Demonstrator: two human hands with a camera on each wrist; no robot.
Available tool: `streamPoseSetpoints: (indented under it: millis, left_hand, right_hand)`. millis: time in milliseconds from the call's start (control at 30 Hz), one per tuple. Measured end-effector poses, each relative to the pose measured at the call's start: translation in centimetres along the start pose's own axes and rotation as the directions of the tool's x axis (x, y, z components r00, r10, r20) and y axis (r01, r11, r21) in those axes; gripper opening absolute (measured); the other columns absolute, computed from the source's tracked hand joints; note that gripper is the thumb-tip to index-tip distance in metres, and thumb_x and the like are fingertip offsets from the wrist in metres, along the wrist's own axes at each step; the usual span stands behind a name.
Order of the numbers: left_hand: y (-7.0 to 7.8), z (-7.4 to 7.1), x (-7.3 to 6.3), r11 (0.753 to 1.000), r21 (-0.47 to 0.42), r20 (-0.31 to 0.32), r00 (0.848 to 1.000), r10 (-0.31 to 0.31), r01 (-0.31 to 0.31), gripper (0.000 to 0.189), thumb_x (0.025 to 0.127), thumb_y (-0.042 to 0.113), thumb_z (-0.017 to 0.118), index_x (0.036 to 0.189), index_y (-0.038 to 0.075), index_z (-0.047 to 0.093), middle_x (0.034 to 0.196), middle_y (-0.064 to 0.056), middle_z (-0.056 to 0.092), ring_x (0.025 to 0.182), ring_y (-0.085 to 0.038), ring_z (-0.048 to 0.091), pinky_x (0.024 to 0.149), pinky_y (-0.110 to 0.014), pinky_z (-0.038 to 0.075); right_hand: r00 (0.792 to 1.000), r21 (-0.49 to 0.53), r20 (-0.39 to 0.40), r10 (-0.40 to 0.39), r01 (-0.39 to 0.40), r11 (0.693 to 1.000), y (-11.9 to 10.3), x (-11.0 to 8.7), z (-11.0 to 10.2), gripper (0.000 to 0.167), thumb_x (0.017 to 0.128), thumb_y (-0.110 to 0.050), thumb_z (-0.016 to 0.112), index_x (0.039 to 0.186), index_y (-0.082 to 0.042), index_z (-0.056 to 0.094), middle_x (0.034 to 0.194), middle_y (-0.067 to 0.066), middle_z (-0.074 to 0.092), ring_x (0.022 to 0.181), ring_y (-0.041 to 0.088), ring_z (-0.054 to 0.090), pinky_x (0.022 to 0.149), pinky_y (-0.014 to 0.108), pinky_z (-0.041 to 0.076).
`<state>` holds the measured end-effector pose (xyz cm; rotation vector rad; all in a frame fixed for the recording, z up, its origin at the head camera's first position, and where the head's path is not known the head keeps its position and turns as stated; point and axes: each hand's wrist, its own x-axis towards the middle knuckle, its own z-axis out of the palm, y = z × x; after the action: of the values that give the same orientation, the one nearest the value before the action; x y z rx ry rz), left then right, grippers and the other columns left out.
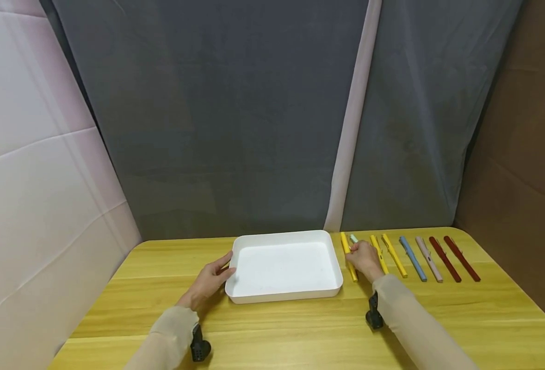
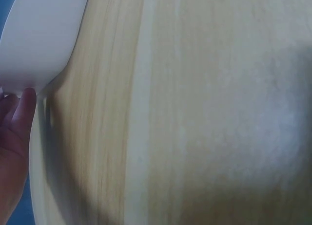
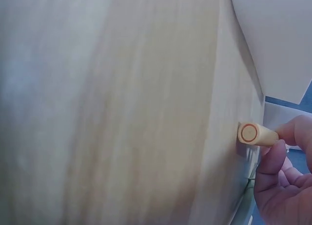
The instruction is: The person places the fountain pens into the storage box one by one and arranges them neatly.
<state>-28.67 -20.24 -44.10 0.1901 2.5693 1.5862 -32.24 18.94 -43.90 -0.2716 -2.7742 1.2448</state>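
My left hand (image 1: 210,279) holds the left side of a white tray (image 1: 284,296), thumb and fingers at its wall. The left wrist view shows the thumb (image 2: 24,113) against the end of the tray (image 2: 41,35). Just beyond the tray's right side, my right hand (image 1: 365,258) pinches a yellow pen (image 1: 353,272) between thumb and finger. Its round end (image 3: 249,133) faces the right wrist camera. Beside this pen lies a pale green pen (image 1: 353,239), mostly hidden by the right hand.
Right of that hand, two yellow pens (image 1: 395,257), a blue pen (image 1: 413,259), a pinkish-grey pen (image 1: 430,260) and two dark red pens (image 1: 462,259) lie side by side on the wooden table (image 1: 277,329). A grey curtain (image 1: 254,128) hangs behind.
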Motion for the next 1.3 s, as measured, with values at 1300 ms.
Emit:
streamPoseSetpoints:
  millis: [1300]
  left_hand:
    - [-0.6,0.0,0.0,0.999,-0.034,0.014,1.0,-0.006,0.007,0.059,0.097,0.02,0.053,0.148,0.009,0.026,0.154,-0.013,0.024,0.139,-0.033,0.026,0.105,-0.045,0.034]
  right_hand:
    - [0.995,0.416,-0.014,-0.1,0.097,0.904,-8.1,-2.6,1.2,0.026,0.084,-0.003,0.065,0.106,0.003,0.052,0.084,0.016,0.064,0.054,0.011,0.055,0.054,0.024,0.054]
